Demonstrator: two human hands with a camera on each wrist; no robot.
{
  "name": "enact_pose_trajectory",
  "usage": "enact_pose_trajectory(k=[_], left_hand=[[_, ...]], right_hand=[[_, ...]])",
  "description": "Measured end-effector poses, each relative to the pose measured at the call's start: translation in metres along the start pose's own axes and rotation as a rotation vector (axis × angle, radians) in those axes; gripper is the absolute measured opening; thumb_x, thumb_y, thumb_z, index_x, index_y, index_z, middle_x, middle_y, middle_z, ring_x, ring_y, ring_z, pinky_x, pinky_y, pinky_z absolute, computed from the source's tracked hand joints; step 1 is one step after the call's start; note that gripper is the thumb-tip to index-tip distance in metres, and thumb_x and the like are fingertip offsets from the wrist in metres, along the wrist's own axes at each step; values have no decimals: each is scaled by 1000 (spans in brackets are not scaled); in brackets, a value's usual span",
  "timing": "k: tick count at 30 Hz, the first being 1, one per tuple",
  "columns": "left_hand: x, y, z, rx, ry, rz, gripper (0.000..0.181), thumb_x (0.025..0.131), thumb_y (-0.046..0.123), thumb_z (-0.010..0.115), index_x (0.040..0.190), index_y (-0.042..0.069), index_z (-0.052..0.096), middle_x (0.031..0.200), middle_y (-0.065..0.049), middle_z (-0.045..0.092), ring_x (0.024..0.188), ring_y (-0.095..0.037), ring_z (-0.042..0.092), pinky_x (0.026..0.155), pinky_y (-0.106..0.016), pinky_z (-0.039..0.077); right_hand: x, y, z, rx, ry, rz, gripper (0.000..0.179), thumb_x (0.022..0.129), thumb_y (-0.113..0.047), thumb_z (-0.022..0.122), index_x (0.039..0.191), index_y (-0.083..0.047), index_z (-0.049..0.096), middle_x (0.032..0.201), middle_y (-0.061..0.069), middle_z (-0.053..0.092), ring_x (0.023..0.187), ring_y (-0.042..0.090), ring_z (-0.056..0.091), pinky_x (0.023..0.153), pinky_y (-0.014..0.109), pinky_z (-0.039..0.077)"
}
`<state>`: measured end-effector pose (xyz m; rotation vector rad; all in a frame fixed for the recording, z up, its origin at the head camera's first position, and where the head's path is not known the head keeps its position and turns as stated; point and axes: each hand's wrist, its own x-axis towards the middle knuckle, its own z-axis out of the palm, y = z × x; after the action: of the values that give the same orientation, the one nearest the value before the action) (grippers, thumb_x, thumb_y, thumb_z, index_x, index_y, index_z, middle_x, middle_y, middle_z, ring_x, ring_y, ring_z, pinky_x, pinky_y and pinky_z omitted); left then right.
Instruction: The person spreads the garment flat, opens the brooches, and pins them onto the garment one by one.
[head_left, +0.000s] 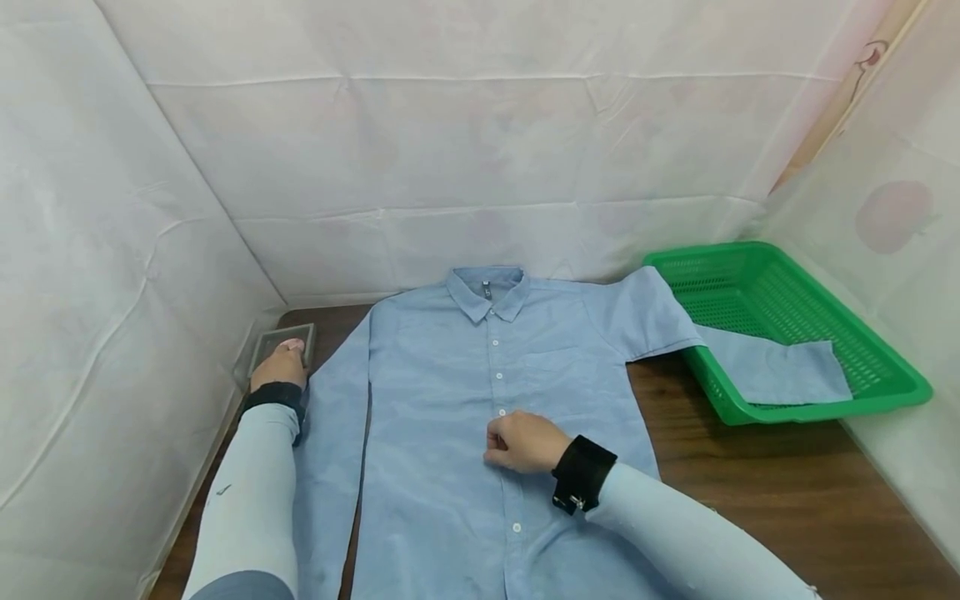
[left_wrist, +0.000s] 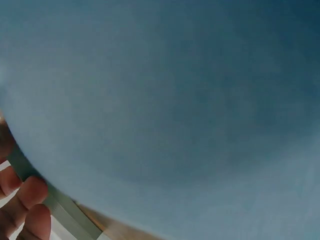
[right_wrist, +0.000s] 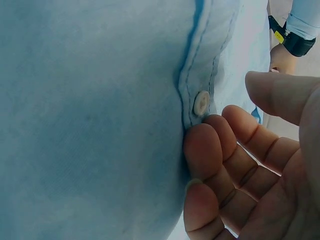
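A light blue button-up shirt (head_left: 442,400) lies spread front-up, collar toward the back wall. My right hand (head_left: 525,442) is over its button placket, fingers loosely bent and thumb apart from them. In the right wrist view its fingertips (right_wrist: 202,150) are right beside a white button (right_wrist: 201,103), with no cloth pinched. On the left, my left hand (head_left: 281,367) reaches over a small grey tray (head_left: 262,346). Its bent fingers (left_wrist: 32,192) overlap the tray's rim (left_wrist: 75,217) in the left wrist view; I cannot tell whether they hold anything.
A green plastic basket (head_left: 892,392) stands at the right, with a shirt sleeve (head_left: 780,371) draped over its edge into it. Brown wooden tabletop (head_left: 795,483) shows in front of the basket. White sheeting (head_left: 480,158) walls the back and sides.
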<state>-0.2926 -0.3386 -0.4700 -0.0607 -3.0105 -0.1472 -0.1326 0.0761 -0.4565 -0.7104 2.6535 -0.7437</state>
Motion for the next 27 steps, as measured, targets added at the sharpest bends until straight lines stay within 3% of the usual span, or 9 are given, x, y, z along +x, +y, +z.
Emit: enact_pose_trajectory(k=[6,14,19,27], left_hand=[[-6,5,-3,-23,13,-13,45,86,11,72,125,-6,58,127,-26,56,95,-50,60,79,-59,48],[-7,6,-1,-14,15,-32,35,87,11,71,114,-9,60,110,-32,59,84,-51,60,72,-59,49],[-10,8,-4,-34,25,-48,36,88,10,70,118,-7,59,118,-31,58,92,-51,60,77,-59,48],[-10,18,-16,-68,70,-18,46,90,10,68,132,-3,55,131,-28,52,107,-48,56,87,-60,44]], right_hand=[[-1,-1,-2,2,3,-2,19,89,-28,69,73,-22,61,59,-11,52,52,6,48,52,25,41],[-2,-1,-1,16,3,4,17,89,-28,69,76,-21,62,62,-11,52,54,7,48,54,25,41],[-2,1,1,18,4,3,16,90,-29,68,77,-22,63,61,-11,53,54,7,49,53,26,42],[-2,3,-2,33,7,0,16,91,-31,66,78,-24,62,62,-10,52,54,7,48,52,26,41]])
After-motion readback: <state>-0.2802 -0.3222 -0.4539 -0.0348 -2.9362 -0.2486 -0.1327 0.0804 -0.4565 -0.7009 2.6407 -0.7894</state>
